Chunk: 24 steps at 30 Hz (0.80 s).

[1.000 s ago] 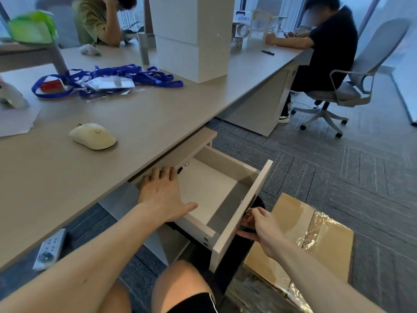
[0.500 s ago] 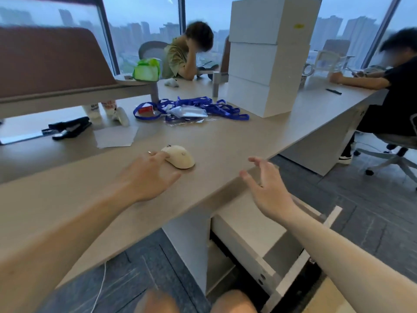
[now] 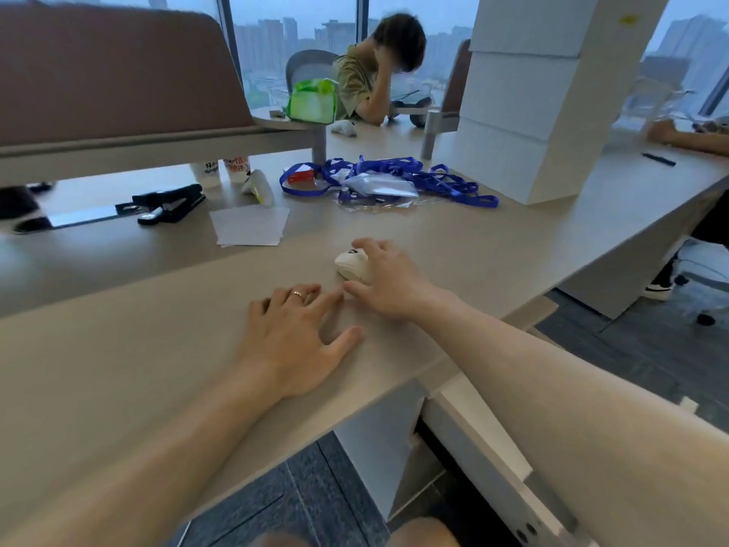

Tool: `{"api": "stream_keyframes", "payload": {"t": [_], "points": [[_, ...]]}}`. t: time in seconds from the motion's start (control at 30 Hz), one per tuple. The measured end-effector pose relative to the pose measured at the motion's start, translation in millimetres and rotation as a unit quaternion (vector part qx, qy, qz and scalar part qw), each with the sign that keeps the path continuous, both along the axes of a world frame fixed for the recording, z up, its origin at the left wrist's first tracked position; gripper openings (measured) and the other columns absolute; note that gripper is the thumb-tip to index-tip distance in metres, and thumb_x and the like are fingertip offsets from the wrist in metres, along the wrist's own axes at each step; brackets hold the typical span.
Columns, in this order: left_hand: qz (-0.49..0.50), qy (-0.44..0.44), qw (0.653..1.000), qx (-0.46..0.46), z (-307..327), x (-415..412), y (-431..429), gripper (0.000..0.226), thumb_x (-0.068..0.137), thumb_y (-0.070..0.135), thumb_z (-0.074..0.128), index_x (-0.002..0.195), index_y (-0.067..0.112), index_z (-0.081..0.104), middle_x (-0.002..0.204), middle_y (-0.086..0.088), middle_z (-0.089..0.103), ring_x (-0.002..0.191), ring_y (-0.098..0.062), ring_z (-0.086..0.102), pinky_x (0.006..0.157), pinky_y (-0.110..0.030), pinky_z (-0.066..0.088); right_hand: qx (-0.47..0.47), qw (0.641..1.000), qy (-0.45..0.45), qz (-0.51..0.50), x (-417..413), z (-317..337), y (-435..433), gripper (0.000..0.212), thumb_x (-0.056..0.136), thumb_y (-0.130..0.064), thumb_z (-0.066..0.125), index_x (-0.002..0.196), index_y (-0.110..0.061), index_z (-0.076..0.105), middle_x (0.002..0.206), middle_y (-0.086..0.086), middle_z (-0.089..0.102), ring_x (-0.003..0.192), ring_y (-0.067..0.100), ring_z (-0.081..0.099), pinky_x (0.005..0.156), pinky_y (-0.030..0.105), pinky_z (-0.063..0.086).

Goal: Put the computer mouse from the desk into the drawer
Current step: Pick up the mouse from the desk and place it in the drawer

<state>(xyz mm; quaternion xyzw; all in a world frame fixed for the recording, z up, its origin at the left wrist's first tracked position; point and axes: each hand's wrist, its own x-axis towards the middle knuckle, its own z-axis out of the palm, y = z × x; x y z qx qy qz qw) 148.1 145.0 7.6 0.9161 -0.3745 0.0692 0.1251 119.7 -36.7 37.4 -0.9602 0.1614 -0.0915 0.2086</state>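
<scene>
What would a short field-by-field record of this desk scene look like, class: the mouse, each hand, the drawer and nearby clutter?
mouse: cream plastic computer mouse, on the pale wooden desk
right hand: right hand curled over the mouse
left hand: left hand flat on the desk, empty, wearing a ring
drawer: white drawer open below the desk edge
clutter: blue lanyards, black stapler, white paper sheets

The mouse (image 3: 351, 266) is cream-white, on a pale beige tabletop (image 3: 118, 349). Behind it lie royal-blue lanyards (image 3: 434, 181), a small red-and-white box (image 3: 301, 174), white paper sheets (image 3: 250, 226) and a black stapler (image 3: 169, 202). The bag (image 3: 311, 101) is bright green; the floor (image 3: 315, 499) is dark grey, lined carpet.
</scene>
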Motion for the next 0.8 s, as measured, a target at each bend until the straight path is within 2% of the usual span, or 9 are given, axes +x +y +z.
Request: {"api": "stream_keyframes", "payload": {"t": [0.1, 0.3, 0.5, 0.63, 0.7, 0.8], "points": [[0.005, -0.005, 1.0, 0.005, -2, 2, -2, 0.073, 0.08, 0.083, 0.027, 0.142, 0.047, 0.041, 0.153, 0.007, 0.043, 0.138, -0.02, 0.035, 0.106, -0.046, 0.025, -0.012, 1.0, 0.007, 0.0, 3, -8, -3, 0.063, 0.094, -0.032, 0.06, 0.151, -0.023, 0.036, 0.14, 0.02, 0.05, 0.128, 0.038, 0.049, 0.107, 0.042, 0.04], [-0.001, 0.008, 1.0, -0.003, -1, 1, 0, 0.071, 0.082, 0.082, 0.029, 0.142, 0.046, 0.043, 0.154, 0.005, 0.042, 0.139, -0.02, 0.034, 0.107, -0.047, 0.024, 0.012, 0.999, -0.03, -0.037, -30, 0, -15, 0.069, 0.094, -0.028, 0.06, 0.156, -0.022, 0.028, 0.139, 0.022, 0.052, 0.126, 0.038, 0.05, 0.104, 0.042, 0.038], [-0.011, 0.016, 1.0, -0.003, 4, -6, 2, 0.067, 0.088, 0.076, 0.034, 0.143, 0.039, 0.046, 0.152, 0.002, 0.045, 0.137, -0.024, 0.039, 0.109, -0.049, 0.029, 0.003, 0.992, -0.054, -0.114, -141, 12, -68, 0.065, 0.094, -0.023, 0.063, 0.153, -0.016, 0.034, 0.137, 0.018, 0.053, 0.123, 0.035, 0.052, 0.103, 0.043, 0.04], [-0.016, 0.029, 0.999, -0.025, 4, -20, -5, 0.058, 0.091, 0.062, 0.041, 0.135, 0.029, 0.055, 0.143, -0.005, 0.053, 0.129, -0.03, 0.047, 0.104, -0.05, 0.037, 0.018, 0.983, -0.077, -0.166, -220, 4, -95, 0.063, 0.095, -0.027, 0.064, 0.15, -0.019, 0.036, 0.133, 0.011, 0.052, 0.113, 0.019, 0.048, 0.096, 0.03, 0.037], [-0.07, 0.038, 0.995, -0.066, 5, -43, -20, 0.057, 0.088, 0.058, 0.043, 0.131, 0.024, 0.058, 0.137, -0.007, 0.057, 0.124, -0.031, 0.051, 0.102, -0.049, 0.042, 0.023, 0.98, -0.064, -0.188, -250, -7, -104, 0.065, 0.094, -0.027, 0.065, 0.151, -0.02, 0.035, 0.134, 0.012, 0.052, 0.113, 0.022, 0.051, 0.094, 0.03, 0.037], [-0.216, 0.021, 0.973, -0.084, 5, -94, -56, 0.055, 0.089, 0.051, 0.054, 0.137, 0.022, 0.054, 0.14, -0.002, 0.055, 0.126, -0.025, 0.05, 0.105, -0.042, 0.041, 0.048, 0.974, -0.022, -0.219, -281, -28, -110, 0.07, 0.093, -0.027, 0.067, 0.154, -0.021, 0.032, 0.14, 0.013, 0.051, 0.121, 0.028, 0.053, 0.095, 0.032, 0.038]]}}
